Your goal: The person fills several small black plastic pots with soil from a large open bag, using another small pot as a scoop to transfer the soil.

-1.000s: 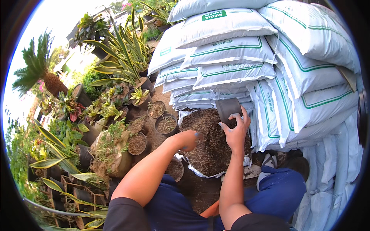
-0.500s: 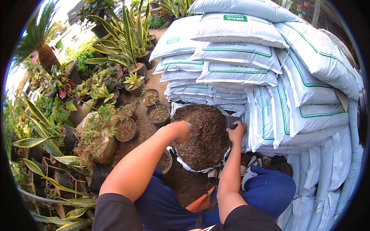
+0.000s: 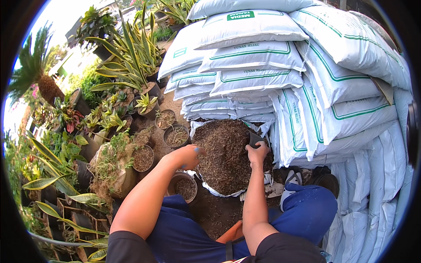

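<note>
A broad heap of dark brown, crumbly potting mix [image 3: 223,162] fills an opened white sack [image 3: 219,193] in front of me. My right hand [image 3: 258,154] grips a small black plant pot [image 3: 254,139] at the heap's right side. The pot is tilted and touches the mix; its inside is hidden from me. Over the heap's left edge hovers my left hand [image 3: 187,158], its fingers loosely bent and apart, with nothing visible in them. Blue marks show on this hand. Just below it stands a pot [image 3: 170,189] with brown mix inside.
White sacks with green print [image 3: 254,55] are piled high behind and to the right. Potted plants crowd the left, among them a snake plant [image 3: 127,52] and small pots [image 3: 152,158]. A dark round pot [image 3: 328,183] sits near my foot [image 3: 291,184].
My left hand has moved left and slightly down, from over the mix to the heap's edge. My right hand has shifted a little left, and the black pot is now more tilted.
</note>
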Tool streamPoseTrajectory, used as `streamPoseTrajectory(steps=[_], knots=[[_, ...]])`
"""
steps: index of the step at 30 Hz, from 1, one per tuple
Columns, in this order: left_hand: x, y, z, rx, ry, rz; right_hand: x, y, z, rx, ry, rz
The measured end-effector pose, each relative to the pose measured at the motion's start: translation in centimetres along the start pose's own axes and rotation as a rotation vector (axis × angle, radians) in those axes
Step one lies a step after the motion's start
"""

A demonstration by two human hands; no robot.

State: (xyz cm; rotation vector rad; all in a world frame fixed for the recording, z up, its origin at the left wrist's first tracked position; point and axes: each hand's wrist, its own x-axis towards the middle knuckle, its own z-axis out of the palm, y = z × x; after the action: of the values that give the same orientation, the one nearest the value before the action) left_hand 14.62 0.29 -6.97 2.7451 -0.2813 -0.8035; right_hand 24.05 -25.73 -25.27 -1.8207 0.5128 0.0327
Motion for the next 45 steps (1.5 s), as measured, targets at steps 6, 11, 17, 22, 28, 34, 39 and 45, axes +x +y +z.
streamPoseTrajectory(steps=[6,11,17,22,28,34,39,45], knots=[[1.0,0.5,-0.4,0.010,0.032,0.062,2.4,0.9,-1.4,0.225,-0.073,-0.048],[1.5,1.1,-0.7,0.049,0.004,0.028,-0.1,-2.4,-2.0,0.193,-0.041,-0.293],[3.7,1.8,-0.7,0.011,0.046,0.036,-2.0,-5.8,-3.6,-0.004,-0.107,-0.706],[4.8,1.9,-0.2,0.070,0.153,0.133,-3.9,-7.4,-3.9,-0.077,-0.180,-0.741],[5.3,3.8,-1.1,0.009,0.132,0.078,-4.5,-7.9,-4.6,-0.068,-0.132,-0.729],[5.9,2.5,-0.4,0.021,0.176,0.126,-5.2,-8.8,-4.8,-0.133,-0.118,-0.769],[6.5,2.9,-0.7,0.099,0.165,0.115,-6.2,-9.7,-4.5,-0.126,-0.072,-0.830],[6.8,4.3,-1.3,0.101,0.118,0.131,-6.6,-9.3,-6.4,-0.127,-0.029,-0.743]])
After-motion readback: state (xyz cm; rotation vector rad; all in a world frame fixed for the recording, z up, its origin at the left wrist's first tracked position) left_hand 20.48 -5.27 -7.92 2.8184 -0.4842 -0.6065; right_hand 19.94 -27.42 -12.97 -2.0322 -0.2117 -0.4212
